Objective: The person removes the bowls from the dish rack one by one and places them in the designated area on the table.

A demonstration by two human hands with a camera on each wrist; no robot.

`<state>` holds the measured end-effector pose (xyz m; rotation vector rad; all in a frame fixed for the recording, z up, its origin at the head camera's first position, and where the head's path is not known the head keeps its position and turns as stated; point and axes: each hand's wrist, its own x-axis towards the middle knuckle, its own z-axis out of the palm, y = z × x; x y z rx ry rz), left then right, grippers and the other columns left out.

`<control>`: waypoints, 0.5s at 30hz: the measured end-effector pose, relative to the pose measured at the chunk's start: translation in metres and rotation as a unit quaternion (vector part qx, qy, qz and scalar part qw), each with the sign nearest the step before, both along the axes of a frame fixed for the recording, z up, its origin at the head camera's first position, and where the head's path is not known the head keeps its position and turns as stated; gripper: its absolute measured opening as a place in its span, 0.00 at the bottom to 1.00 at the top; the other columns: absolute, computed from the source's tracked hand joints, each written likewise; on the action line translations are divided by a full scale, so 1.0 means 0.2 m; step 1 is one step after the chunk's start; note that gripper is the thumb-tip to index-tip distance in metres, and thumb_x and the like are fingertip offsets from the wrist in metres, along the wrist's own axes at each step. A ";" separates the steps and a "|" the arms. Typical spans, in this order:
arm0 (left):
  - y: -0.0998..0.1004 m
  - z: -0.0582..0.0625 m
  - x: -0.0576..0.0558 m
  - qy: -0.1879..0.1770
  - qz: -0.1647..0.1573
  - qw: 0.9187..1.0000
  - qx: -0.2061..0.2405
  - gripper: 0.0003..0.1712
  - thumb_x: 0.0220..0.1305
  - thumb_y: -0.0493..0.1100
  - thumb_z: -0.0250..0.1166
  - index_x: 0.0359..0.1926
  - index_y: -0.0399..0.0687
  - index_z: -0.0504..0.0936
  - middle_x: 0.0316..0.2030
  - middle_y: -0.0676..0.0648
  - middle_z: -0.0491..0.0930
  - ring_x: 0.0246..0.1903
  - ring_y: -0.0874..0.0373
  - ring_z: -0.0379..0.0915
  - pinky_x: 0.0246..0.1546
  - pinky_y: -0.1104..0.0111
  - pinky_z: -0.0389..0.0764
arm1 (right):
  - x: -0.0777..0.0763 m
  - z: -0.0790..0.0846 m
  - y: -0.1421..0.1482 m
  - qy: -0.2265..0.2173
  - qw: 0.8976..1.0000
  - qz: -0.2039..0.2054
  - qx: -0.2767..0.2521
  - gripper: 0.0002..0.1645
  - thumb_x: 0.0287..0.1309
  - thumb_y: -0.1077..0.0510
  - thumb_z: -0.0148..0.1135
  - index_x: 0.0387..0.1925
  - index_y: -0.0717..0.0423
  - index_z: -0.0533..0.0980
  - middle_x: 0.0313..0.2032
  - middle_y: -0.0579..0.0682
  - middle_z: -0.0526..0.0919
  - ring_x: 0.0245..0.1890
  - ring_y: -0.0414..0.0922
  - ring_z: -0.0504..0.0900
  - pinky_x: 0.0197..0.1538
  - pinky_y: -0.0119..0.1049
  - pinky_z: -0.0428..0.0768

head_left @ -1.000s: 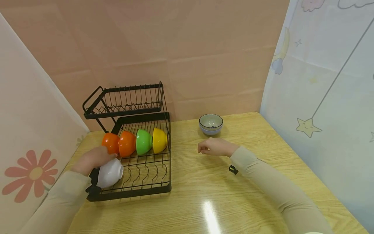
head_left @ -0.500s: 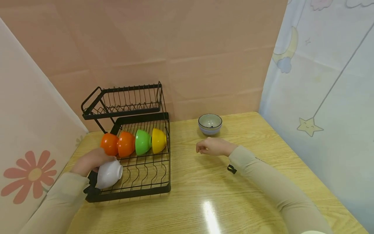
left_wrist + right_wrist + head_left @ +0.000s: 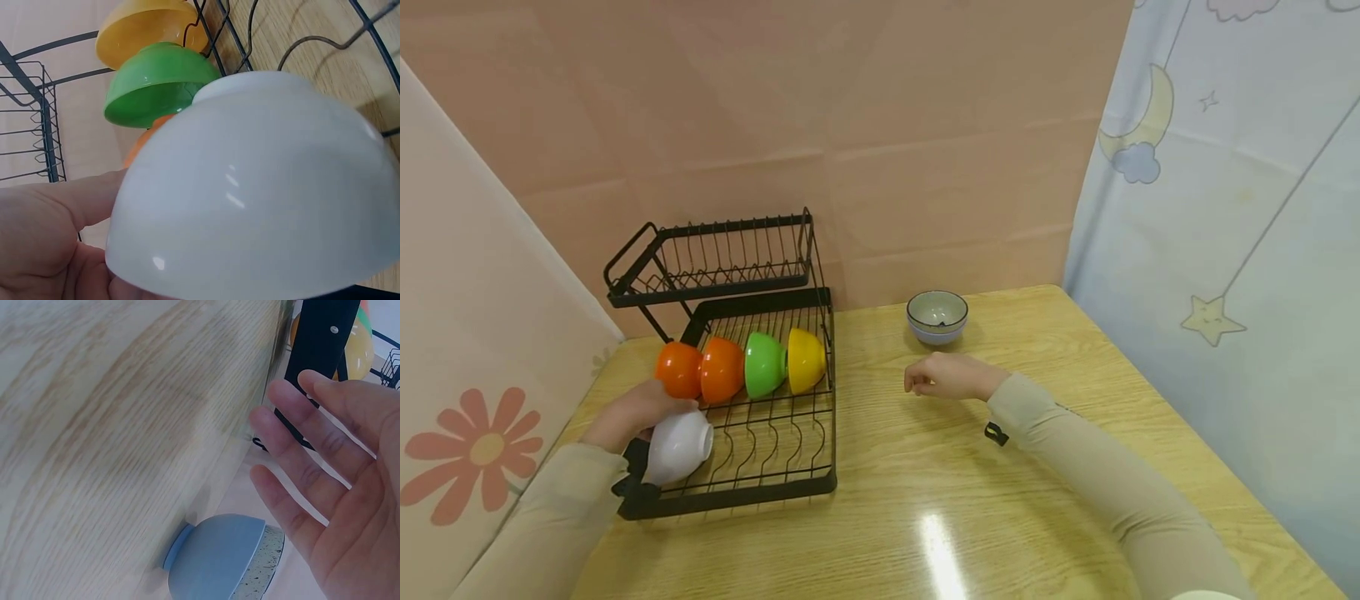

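Note:
My left hand [image 3: 636,410] pinches the rim of a white bowl [image 3: 678,448], which lies on its side at the near left of a black dish rack [image 3: 730,498]. Its foot points right in the head view. The left wrist view has the bowl's outer wall [image 3: 262,187] up close, the thumb against its edge; the other fingers are partly hidden. My right hand [image 3: 951,377] hovers over the table, holding nothing, its fingers loosely bent in the right wrist view. Closest to it is a blue-grey bowl [image 3: 937,333] with a speckled inside.
Behind the white bowl, two orange bowls [image 3: 722,371], a green bowl [image 3: 764,365] and a yellow bowl [image 3: 806,361] stand sideways in a row. The rack's upper tier [image 3: 722,254] rises at the back. A small black clip-like piece [image 3: 996,433] shows beneath the right forearm.
The head view has shifted slightly. Both hands stay nearly where they were, and the white bowl keeps its place in the rack with the left hand on it.

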<state>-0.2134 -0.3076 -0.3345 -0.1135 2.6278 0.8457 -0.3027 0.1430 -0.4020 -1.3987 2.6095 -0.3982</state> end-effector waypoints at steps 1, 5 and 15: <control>0.00 0.00 0.00 -0.001 0.001 1.000 0.004 0.34 0.61 0.48 0.58 0.53 0.20 0.59 0.38 0.32 0.71 0.34 0.45 0.73 0.31 0.53 0.79 | 0.00 0.00 0.00 0.000 1.000 0.000 0.000 0.07 0.63 0.59 0.55 0.40 0.53 0.78 0.31 0.40 0.80 0.31 0.33 0.76 0.38 0.33 0.76; -0.01 -0.01 -0.01 -0.001 0.009 1.000 0.006 0.34 0.62 0.49 0.58 0.51 0.19 0.59 0.38 0.32 0.71 0.33 0.46 0.73 0.32 0.54 0.79 | 0.00 0.00 0.00 0.001 1.000 -0.002 0.003 0.07 0.63 0.58 0.55 0.40 0.53 0.78 0.31 0.40 0.80 0.31 0.33 0.76 0.38 0.33 0.76; 0.04 0.03 -0.02 0.015 0.003 1.000 0.018 0.36 0.62 0.48 0.58 0.56 0.21 0.57 0.39 0.32 0.71 0.33 0.46 0.74 0.32 0.55 0.80 | 0.01 0.00 0.00 0.000 1.000 -0.003 0.005 0.07 0.63 0.58 0.55 0.41 0.52 0.78 0.32 0.38 0.80 0.32 0.33 0.76 0.38 0.33 0.76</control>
